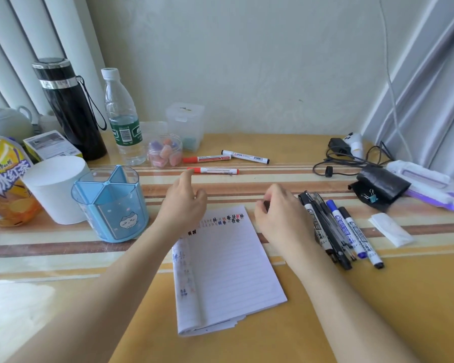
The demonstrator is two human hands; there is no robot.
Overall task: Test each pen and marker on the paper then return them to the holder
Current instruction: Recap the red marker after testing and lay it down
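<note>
A lined paper pad (228, 263) with colored test marks along its top and left edge lies mid-table. The blue divided pen holder (110, 205) stands to its left, with nothing showing inside. My left hand (184, 203) is open above the pad's top corner, its index finger touching the cap end of a red marker (215, 170). Behind that lie a second red marker (206, 159) and a black-capped marker (247, 156). My right hand (281, 216) is curled at the pad's top right corner, pinching a small dark object. Several black and blue pens and markers (333, 226) lie bunched just right of it.
Along the back left stand a black thermos (68, 108), a water bottle (122, 119), a jar of erasers (165, 151) and a clear box (185, 121). A white cylinder (55, 187) and a yellow drink bottle (3, 179) crowd the holder. Cables (351, 158), a black pouch (380, 184) and a wipes pack (425, 184) lie at the right.
</note>
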